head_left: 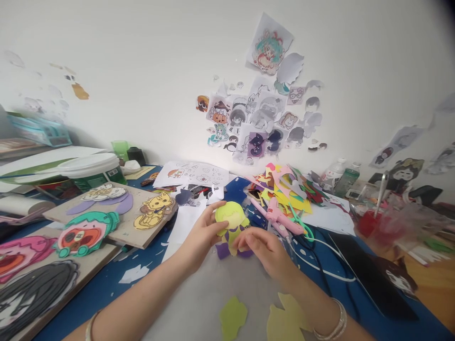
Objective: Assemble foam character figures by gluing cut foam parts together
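The cut-out figure (232, 221), one piece with a round yellow-green head and a purple body, is held just above the grey mat (227, 289) at the middle of the desk. Its long axis runs from the near edge towards the wall, head pointing away from the person and purple hem nearest them.

The left hand (202, 235) pinches the left side of the head between thumb and fingers. The right hand (265, 249) grips the purple lower part with its fingertips. The two hands are close together, both clamped on the figure. Each wrist wears a bangle.

On the mat by the near edge lie two yellow-green scraps (232, 316), side by side. Just beyond the right hand lie one pink glue gun (280, 219) and one pair of green-handled scissors (303, 228). Behind them is a heap of coloured offcuts (284, 187).

Towards the left edge sit two boards. The farther board (142, 237) carries three finished characters, among them a yellow cat (154, 210); the nearer board (103, 258) carries more, which run out of view. A white-lidded tub (90, 169) stands behind them.

At the back right stand two bottles (332, 175), near a red cup (368, 222). One printed sheet of line drawings (194, 174) lies at the back edge, below a cluster of character prints (256, 118) stuck to the wall.
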Demonstrator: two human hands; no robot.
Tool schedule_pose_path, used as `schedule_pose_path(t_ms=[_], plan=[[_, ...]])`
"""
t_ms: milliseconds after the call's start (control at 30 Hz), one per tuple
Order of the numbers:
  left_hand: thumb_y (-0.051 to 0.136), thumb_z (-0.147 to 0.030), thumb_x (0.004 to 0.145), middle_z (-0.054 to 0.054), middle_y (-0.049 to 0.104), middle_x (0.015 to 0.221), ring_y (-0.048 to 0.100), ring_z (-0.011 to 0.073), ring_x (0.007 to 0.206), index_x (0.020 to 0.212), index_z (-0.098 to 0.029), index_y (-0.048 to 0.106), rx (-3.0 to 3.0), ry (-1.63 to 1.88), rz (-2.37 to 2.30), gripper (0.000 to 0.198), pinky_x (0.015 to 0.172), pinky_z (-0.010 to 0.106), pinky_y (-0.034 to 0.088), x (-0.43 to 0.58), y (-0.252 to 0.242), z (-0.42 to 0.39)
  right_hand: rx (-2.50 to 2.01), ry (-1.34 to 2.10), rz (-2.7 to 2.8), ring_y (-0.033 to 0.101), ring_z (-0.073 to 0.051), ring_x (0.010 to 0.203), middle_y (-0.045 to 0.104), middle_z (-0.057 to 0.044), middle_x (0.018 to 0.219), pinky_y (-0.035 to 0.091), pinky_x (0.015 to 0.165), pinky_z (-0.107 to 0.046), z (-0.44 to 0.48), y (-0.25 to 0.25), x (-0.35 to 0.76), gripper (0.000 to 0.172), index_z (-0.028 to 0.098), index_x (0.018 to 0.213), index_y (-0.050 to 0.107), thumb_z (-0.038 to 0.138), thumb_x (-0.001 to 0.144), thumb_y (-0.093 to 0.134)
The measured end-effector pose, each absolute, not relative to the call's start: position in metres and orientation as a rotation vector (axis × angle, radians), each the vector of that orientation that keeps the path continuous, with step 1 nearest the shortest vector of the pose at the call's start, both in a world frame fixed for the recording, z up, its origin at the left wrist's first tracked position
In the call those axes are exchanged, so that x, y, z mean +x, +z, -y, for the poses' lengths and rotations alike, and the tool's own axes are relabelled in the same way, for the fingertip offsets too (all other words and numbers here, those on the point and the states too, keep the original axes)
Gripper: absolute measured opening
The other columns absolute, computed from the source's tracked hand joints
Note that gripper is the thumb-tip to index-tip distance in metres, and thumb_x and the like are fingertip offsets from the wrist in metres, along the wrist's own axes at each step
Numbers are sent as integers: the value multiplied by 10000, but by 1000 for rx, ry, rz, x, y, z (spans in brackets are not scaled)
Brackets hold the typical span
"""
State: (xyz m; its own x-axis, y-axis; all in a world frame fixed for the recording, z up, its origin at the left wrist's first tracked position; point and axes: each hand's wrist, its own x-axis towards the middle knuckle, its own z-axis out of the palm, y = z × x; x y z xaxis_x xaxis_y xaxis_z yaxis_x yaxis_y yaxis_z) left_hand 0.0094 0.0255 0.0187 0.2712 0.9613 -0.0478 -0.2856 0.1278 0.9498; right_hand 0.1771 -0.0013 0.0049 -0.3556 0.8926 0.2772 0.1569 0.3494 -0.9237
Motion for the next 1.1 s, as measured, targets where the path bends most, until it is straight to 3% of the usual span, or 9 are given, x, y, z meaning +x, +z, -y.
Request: schedule_pose_path(t_ms=[100,300,533,700,933,1100], plan=[[621,-232,723,-5,547,860,536,106,700,1171,-269,457,978,1091,-808,478,550,202,387,9,19,-26,-925,1123,1804,599,-182,835,675,-64,868,450,727,-289,3,7,177,384,183,758,623,480,871,409],[607,-207,732,60,584,991,569,167,835,1186,-227,433,953,1063,-702,487,636,251,439,10,21,-22,-928,1094,1835,596,-185,863,679,-64,901,435,714,-279,3,6,176,375,184,757,623,474,872,415],[636,-141,691,50,580,1054,561,160,881,1191,-250,415,987,1097,-697,557,675,241,437,10,25,-20,-885,1074,1829,571,-173,883,645,-59,943,429,735,-272,2,4,175,318,190,765,591,445,873,435],[633,-120,678,40,570,1068,572,159,891,1200,-263,395,1006,1170,-708,591,690,240,441,10,26,-21,-877,1074,1826,560,-150,797,631,-53,897,429,688,-252,4,7,176,295,183,822,613,423,872,450],[640,-119,678,76,522,1193,537,241,1061,1211,-261,382,1061,1148,-626,609,790,305,443,14,24,-18,-903,1136,1815,554,-150,804,627,-45,874,418,679,-250,5,7,177,279,181,806,583,426,866,464],[635,-143,699,77,550,1144,562,237,1004,1231,-265,360,1098,1125,-638,611,766,316,450,12,24,-17,-902,1143,1813,522,-140,757,601,-43,869,404,663,-251,6,8,177,289,181,786,545,453,852,472]])
